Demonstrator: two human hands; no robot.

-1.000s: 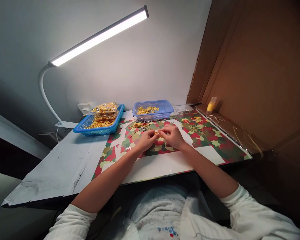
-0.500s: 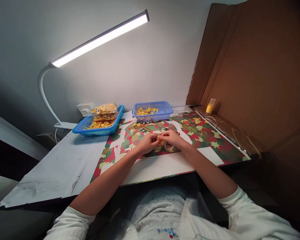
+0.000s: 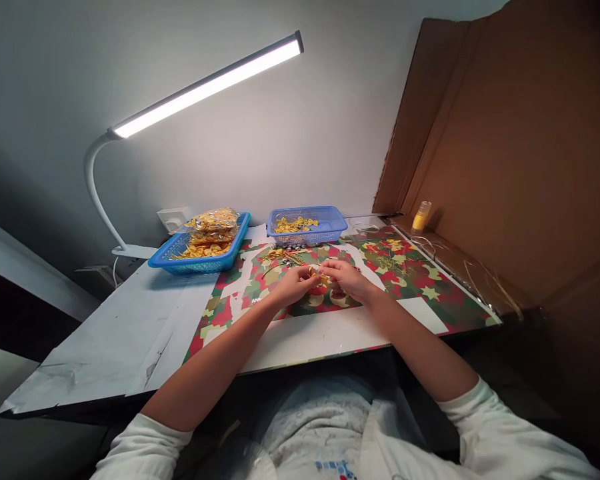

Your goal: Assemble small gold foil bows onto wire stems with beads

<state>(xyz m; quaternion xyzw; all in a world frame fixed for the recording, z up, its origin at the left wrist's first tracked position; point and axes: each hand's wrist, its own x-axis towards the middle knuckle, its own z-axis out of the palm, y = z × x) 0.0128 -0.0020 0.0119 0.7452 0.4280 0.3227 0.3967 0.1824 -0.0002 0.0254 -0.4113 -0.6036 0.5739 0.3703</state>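
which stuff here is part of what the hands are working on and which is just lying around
In use:
- left hand and right hand, pinching a small gold piece between them
- loose gold pieces on the patterned mat
- small basket of gold pieces

Lying about:
- big basket with bagged pieces
- yellow bottle
- lamp
- cardboard

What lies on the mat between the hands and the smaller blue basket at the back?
In the head view, a loose pile of small gold pieces lies on the patterned mat between the hands and the smaller blue basket.
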